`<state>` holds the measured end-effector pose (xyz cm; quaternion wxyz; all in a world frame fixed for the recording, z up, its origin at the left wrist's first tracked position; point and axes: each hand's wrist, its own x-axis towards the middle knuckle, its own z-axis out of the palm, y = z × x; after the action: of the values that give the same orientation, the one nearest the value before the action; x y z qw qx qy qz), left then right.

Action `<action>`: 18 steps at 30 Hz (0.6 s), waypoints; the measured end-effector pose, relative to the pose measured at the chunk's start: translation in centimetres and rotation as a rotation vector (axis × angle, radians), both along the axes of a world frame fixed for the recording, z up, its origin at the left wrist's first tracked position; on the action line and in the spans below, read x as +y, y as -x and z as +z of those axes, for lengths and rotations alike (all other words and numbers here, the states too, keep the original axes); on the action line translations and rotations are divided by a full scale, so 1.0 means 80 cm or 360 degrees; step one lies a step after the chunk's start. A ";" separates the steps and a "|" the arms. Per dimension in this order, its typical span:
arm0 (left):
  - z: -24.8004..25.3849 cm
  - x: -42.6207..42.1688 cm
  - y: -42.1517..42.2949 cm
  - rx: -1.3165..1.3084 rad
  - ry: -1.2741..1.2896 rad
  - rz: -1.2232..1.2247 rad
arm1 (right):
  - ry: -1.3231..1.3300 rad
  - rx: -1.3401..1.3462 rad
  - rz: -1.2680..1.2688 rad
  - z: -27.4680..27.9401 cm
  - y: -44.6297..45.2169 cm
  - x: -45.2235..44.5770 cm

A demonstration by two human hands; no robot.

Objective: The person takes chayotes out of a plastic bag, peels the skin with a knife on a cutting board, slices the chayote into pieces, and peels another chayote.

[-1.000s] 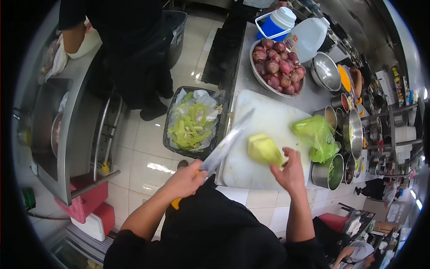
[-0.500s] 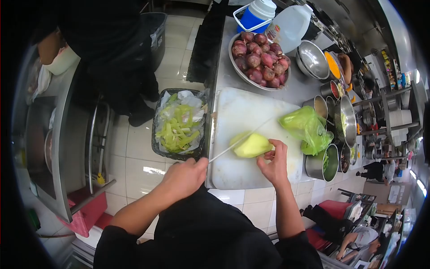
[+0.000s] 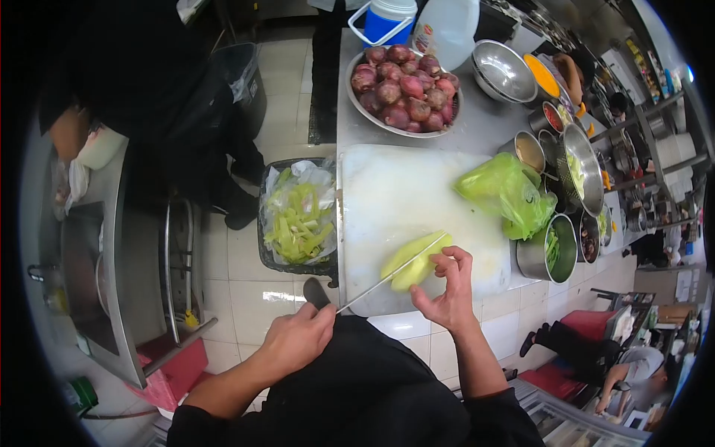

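Note:
My left hand [image 3: 299,339] is closed around the handle of a kitchen knife [image 3: 365,292]. The long thin blade lies lengthwise along a peeled, pale green oblong fruit [image 3: 404,280], with pale flesh on both sides of it; how deep it sits I cannot tell. On the fruit's right side, my right hand [image 3: 449,292] grips it with the fingertips above and the thumb near the lower end. Beneath is a white cutting board [image 3: 395,175]. A green plastic bag [image 3: 503,190] rests on the board's right part, its contents hidden.
Behind the board stands a bowl of red onions [image 3: 406,89]. Metal pots [image 3: 549,249] and a colander [image 3: 582,171] line the right side. A bin with green peelings [image 3: 298,223] is left of the table. Another person in dark clothes [image 3: 171,112] stands at the left counter.
The knife has swung from the fruit's left end to lie along its length. The fruit has turned and come nearer me, and my right hand has lowered. The whole view has shifted slightly.

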<state>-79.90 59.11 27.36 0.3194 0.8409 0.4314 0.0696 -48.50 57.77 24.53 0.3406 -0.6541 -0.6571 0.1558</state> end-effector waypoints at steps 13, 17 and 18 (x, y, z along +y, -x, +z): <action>0.082 -0.015 -0.035 0.0452 0.0132 -0.0030 | -0.0174 -0.0037 0.0111 0.000 -0.019 -0.008; 0.103 -0.014 -0.047 0.0596 0.0145 -0.0038 | -0.0167 -0.0009 0.0106 0.004 -0.021 -0.004; 0.108 -0.012 -0.050 0.0635 0.0155 -0.0043 | -0.0157 0.0013 0.0104 0.003 -0.021 -0.005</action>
<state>-75.87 58.13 36.00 0.2687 0.8273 0.4776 -0.1235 -46.78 57.38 24.77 0.3698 -0.6141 -0.6837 0.1371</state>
